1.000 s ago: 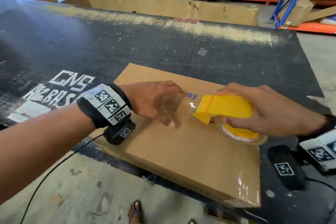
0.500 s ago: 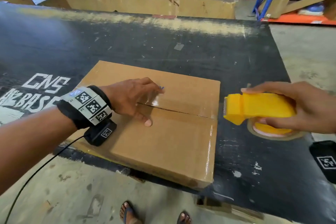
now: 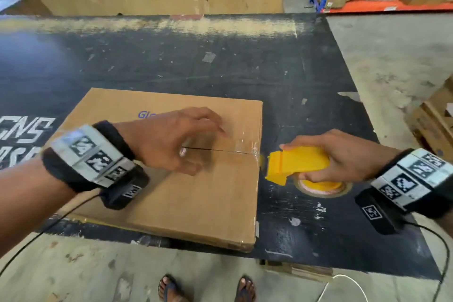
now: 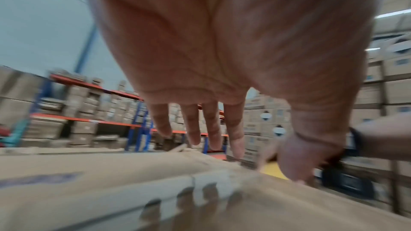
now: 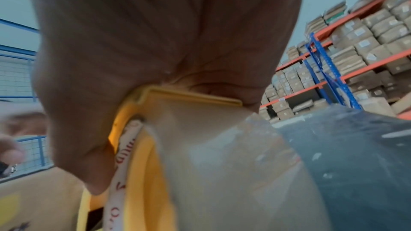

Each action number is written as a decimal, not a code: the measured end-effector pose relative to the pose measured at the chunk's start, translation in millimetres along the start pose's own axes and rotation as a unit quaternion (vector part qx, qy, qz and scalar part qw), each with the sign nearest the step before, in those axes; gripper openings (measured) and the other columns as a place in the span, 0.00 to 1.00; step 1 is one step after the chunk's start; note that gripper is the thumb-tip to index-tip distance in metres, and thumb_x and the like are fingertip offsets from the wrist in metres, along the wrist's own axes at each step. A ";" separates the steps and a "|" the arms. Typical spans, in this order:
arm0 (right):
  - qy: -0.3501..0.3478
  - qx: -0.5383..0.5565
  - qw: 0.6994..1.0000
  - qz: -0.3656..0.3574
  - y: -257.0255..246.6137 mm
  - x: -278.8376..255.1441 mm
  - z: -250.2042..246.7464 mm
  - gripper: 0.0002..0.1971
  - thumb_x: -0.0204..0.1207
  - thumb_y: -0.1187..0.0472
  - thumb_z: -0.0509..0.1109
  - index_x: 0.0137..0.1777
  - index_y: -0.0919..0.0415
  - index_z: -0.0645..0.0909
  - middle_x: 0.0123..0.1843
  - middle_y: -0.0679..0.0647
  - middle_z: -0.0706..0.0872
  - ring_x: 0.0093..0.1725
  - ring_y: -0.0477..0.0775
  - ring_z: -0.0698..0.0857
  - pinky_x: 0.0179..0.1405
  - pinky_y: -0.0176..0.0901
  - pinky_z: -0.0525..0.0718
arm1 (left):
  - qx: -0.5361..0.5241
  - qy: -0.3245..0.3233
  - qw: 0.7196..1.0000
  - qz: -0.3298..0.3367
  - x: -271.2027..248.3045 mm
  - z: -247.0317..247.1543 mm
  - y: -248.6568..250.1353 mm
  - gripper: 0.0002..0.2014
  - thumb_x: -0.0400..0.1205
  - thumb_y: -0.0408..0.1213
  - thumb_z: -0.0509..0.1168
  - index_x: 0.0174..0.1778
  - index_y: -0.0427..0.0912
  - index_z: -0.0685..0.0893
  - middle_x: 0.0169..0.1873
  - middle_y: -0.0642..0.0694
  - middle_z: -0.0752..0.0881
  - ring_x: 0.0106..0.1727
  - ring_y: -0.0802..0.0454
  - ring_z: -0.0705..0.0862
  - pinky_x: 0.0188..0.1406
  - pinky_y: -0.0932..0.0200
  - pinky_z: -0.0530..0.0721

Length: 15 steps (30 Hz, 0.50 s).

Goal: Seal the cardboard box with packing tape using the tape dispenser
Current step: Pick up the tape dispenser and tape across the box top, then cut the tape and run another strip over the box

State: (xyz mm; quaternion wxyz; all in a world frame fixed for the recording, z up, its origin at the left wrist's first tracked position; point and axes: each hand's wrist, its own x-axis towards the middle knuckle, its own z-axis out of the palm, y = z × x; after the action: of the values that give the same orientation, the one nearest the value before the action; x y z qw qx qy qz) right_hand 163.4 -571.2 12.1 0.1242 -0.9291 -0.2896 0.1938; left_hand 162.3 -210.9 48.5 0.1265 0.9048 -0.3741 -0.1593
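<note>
Box (image 3: 186, 201): brown cardboard, flat on the black table, flaps closed, centre seam showing, clear tape at its right end. Dispenser (image 3: 296, 163): yellow, tape roll beneath, just beside the box's right edge at the seam.

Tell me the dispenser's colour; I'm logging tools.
Yellow: the dispenser shows best in the head view.

The person's left hand (image 3: 169, 141) is palm down, fingers (image 4: 235, 140) straight and slightly spread, thumb apart from them. The right hand (image 3: 343, 154), just to its right and level with it, is curled around something, thumb on top. Both forearms reach forward, each wrist wearing a band.
</note>
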 end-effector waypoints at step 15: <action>0.246 0.225 0.939 0.081 8.1 -51.8 29.9 0.35 0.64 0.42 0.80 0.72 0.31 0.71 0.54 0.33 0.86 0.50 0.40 0.87 0.48 0.41 0.86 | -0.130 0.001 0.991 0.037 98.3 16.6 64.0 0.24 0.78 0.50 0.57 0.67 0.47 0.84 0.56 0.48 0.92 0.58 0.47 0.89 0.66 0.46 0.83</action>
State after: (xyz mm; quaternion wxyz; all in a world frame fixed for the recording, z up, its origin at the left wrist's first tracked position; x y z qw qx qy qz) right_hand 115.2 -604.6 -2.4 0.3814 -0.9159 -0.1221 0.0286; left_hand 181.0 -327.3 36.5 0.2494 0.8662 -0.3836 -0.2009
